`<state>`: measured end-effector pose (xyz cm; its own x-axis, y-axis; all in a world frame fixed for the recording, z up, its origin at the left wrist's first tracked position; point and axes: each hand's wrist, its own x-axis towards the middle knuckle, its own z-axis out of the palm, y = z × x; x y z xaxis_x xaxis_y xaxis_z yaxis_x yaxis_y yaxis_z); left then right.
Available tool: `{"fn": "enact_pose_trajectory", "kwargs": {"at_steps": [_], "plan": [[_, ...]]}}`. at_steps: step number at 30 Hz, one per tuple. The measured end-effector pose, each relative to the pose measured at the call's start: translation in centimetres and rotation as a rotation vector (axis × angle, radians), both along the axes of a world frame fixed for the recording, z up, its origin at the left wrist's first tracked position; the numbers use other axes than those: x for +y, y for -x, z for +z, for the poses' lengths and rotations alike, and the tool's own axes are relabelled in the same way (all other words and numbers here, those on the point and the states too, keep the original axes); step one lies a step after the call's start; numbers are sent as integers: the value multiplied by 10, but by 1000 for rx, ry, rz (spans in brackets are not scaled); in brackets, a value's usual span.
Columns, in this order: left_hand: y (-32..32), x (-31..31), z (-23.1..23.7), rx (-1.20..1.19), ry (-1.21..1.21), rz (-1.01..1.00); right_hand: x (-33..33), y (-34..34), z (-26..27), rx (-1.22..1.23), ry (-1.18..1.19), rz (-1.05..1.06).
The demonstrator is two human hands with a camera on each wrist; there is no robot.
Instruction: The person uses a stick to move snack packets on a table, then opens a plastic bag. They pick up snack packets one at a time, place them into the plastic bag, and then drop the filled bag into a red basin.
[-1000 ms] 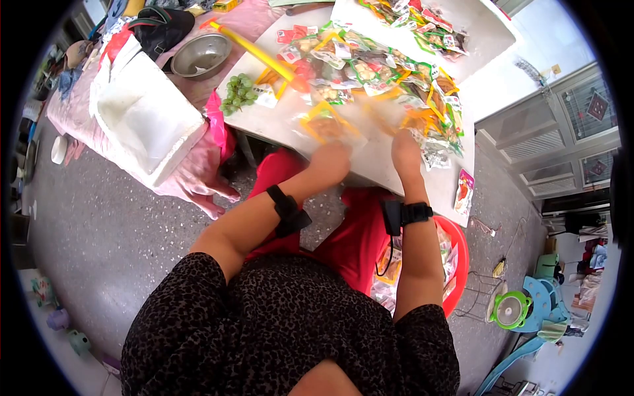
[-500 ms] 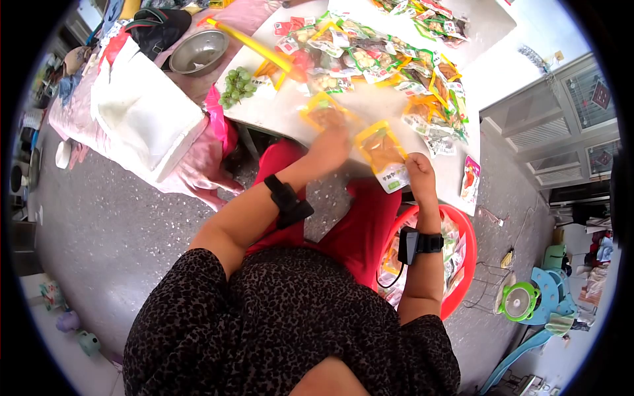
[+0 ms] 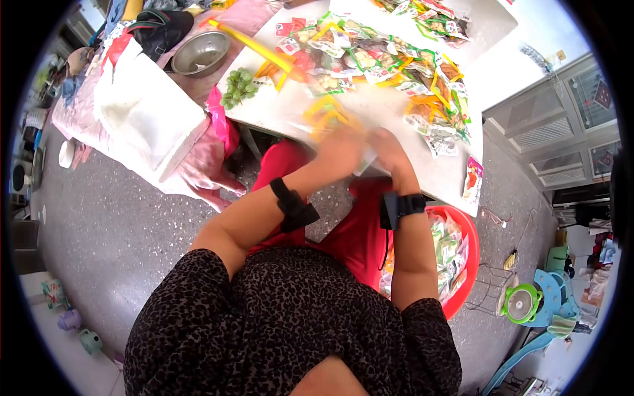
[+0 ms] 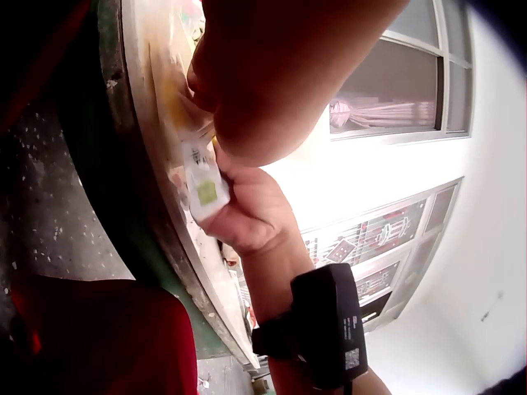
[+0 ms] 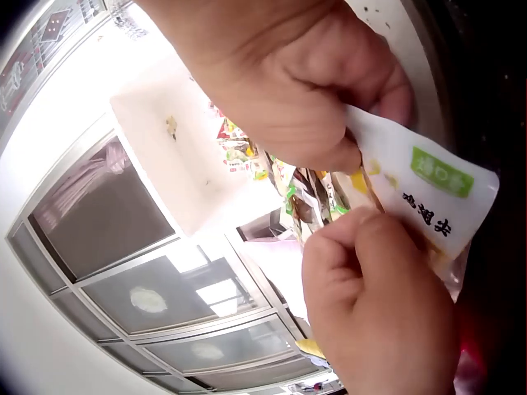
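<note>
Pinching a flat white-and-green plastic packet (image 5: 432, 185) at two spots, the left hand (image 5: 375, 292) and right hand (image 5: 309, 95) hold it by the pale surface (image 3: 384, 111), near its closest edge, presumably for steadiness.

A packet (image 5: 428, 177), white-ended with 1 green label and black characters, slants in the right hand (image 5: 309, 90).

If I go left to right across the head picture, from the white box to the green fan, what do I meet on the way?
White box → grapes → left hand → right hand → red packet → green fan.
</note>
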<state>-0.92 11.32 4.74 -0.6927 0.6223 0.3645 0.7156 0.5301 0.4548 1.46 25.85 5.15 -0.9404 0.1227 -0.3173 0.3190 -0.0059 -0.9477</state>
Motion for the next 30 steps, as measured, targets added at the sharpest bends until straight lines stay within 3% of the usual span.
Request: {"fn": "enact_pose_trajectory", "kwargs": {"at_steps": [1,4,7,11,14,18,21,23,24,28,30], "plan": [[-1,-1,2,-24,2,4,-3,4,-4,-20,45,-29],[-2,-6,3,-29,-19,-18,-3,2,1,12,-133,12],[-1,-9,2,10,-40,-22,11,-6,-9,-117,-179,22],[-1,-7,-6,135,-123,-85,-2,-13,1,-96,0,-60],[-1,-5,-4,201,-103,-10,-11,-1,-1,-100,85,26],[6,-9,-6,55,-217,-58,-19,2,11,-140,13,52],[13,-12,-20,85,-266,-77,9,3,-2,243,-705,77],[13,-12,-24,126,-293,-78,43,11,-17,238,-1280,-91],[12,-12,-25,122,-288,-69,44,5,-3,230,-1389,-202],[12,-11,-23,81,-247,-35,79,10,-12,122,-1804,-213],[11,-14,-22,69,-217,-7,87,17,-16,52,-1808,-199]]}}
